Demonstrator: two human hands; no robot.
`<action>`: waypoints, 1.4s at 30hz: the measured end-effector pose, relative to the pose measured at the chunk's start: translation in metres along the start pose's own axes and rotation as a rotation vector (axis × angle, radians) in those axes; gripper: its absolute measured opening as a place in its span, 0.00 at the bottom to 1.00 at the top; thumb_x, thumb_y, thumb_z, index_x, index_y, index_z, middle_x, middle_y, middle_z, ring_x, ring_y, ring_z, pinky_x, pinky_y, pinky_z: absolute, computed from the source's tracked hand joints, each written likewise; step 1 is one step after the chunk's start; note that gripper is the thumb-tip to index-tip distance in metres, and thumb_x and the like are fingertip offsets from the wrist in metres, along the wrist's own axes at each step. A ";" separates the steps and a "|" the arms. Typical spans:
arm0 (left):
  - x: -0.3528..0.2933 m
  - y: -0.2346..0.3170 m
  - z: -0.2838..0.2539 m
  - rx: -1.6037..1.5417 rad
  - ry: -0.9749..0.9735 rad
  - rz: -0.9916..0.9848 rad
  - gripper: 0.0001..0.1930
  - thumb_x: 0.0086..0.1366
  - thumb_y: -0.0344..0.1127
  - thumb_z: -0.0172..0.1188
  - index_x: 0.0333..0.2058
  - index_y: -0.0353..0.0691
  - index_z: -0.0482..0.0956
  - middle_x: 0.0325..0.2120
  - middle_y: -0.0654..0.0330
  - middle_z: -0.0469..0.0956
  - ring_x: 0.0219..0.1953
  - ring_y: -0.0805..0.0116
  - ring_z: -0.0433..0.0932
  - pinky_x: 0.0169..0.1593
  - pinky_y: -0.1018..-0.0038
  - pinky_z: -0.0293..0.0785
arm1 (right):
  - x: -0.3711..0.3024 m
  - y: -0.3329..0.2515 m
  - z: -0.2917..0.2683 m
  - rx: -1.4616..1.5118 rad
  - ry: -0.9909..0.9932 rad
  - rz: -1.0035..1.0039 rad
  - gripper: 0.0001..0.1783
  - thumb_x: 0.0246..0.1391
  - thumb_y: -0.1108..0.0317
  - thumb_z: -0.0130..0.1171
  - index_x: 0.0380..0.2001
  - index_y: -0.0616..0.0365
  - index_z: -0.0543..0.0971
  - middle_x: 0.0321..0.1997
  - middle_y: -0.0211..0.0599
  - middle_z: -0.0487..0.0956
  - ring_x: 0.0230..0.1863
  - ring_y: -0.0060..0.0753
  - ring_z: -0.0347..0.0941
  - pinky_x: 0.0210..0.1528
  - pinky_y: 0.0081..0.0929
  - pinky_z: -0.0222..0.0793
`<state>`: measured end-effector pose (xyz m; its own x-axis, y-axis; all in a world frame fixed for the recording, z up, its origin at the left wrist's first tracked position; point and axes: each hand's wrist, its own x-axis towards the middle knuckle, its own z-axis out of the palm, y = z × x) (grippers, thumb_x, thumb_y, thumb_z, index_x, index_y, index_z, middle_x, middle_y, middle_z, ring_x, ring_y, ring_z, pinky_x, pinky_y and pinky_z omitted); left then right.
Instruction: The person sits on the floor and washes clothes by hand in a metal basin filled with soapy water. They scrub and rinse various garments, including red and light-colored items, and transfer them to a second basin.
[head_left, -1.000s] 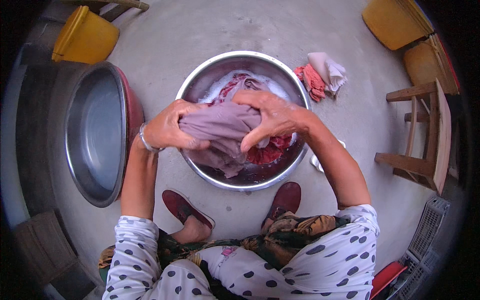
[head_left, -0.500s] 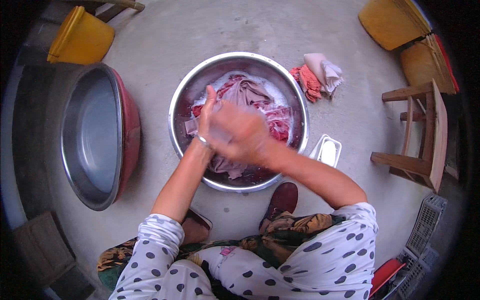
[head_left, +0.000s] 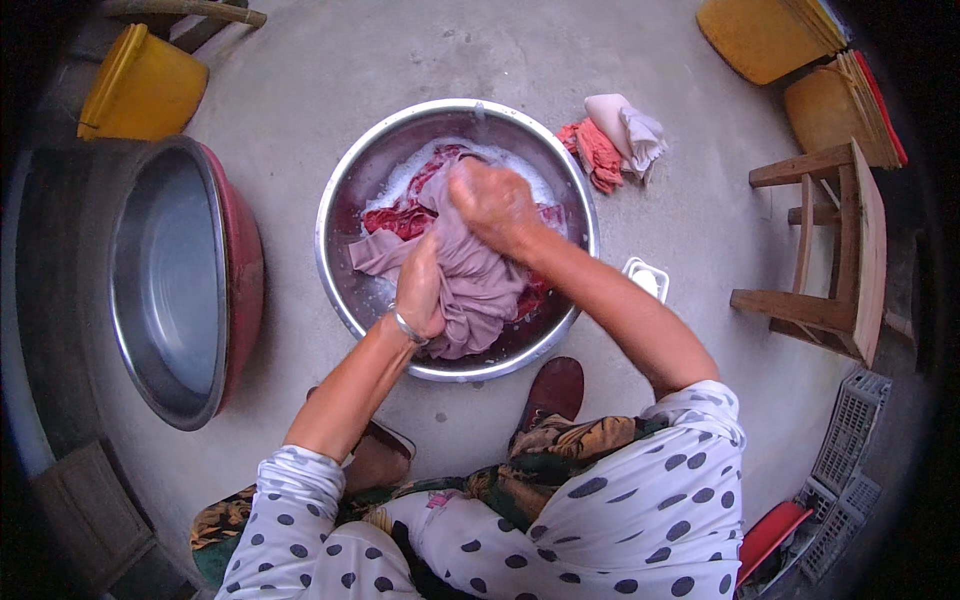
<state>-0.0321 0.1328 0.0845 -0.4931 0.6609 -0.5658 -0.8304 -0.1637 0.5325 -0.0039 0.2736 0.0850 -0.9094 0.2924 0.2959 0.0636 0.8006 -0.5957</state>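
Note:
A wide steel basin (head_left: 334, 290) stands on the floor in front of me, with soapy water in it. Across its middle stretches a wet mauve garment (head_left: 478, 300), bunched toward the near rim. My right hand (head_left: 492, 205) is closed around the garment's upper part. Lower and to the left, my left hand (head_left: 420, 285) holds the near left part of the cloth, its fingers partly hidden. Red cloth (head_left: 400, 218) lies in the white suds (head_left: 410, 172) beneath, partly covered by the mauve fabric and my hands.
Left of the basin, a large red-sided tub (head_left: 240, 270) leans on its side. Coral cloth (head_left: 598, 155) and a pale folded cloth (head_left: 632, 135) lie at the right, near a white soap dish (head_left: 658, 272). A wooden stool (head_left: 815, 312), yellow buckets (head_left: 150, 85) and grey crates (head_left: 850, 430) stand around.
My hands, pressed together above the basin before, have come apart. The right has moved up and away, the left down, and the mauve garment is now spread between them.

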 end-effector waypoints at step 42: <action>0.023 0.032 -0.026 -0.098 -0.103 -0.147 0.21 0.63 0.50 0.46 0.14 0.47 0.68 0.18 0.65 0.72 0.24 0.70 0.72 0.32 0.73 0.70 | -0.022 -0.082 -0.020 0.323 0.041 -0.359 0.11 0.36 0.70 0.54 0.28 0.59 0.73 0.24 0.42 0.72 0.24 0.41 0.72 0.25 0.30 0.68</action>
<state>-0.0769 0.1238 0.0727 -0.3399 0.7534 -0.5629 -0.9152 -0.1274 0.3823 0.0192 0.2120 0.1425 -0.8335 0.0529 0.5500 -0.3876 0.6535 -0.6502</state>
